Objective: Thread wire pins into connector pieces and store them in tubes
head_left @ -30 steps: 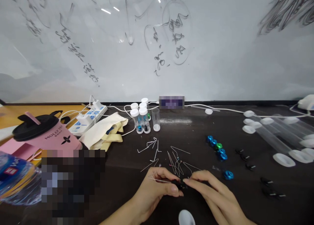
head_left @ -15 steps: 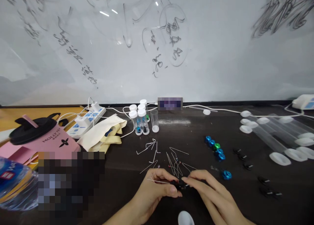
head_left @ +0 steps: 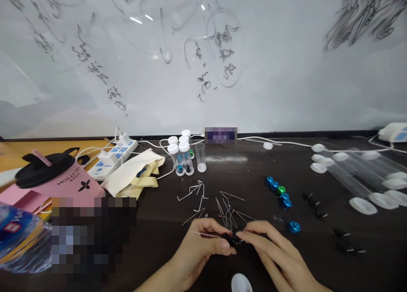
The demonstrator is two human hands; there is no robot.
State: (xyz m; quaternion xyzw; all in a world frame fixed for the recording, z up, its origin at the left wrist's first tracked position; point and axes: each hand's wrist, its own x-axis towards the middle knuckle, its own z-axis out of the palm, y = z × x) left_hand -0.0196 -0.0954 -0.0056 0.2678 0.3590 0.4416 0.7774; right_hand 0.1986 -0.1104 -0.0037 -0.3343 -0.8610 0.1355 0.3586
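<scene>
My left hand pinches a small black part between thumb and fingers at the front middle of the table. A thin metal wire sticks out to the left from the grip. My right hand has its fingertips closed on the right end of the same part, which they partly hide. Just beyond the hands lie several bent wires, some with small coloured beads. L-shaped metal keys rest farther left. A white cap sits in front of my hands.
Blue spools, a green one and black parts lie to the right. Clear tubes with white ends lie farther right. Capped tubes stand at the back. Left are a pink cup, a cloth bag and a power strip.
The view has shifted very slightly. Both hands keep their hold on the black part, with hardly any visible movement.
</scene>
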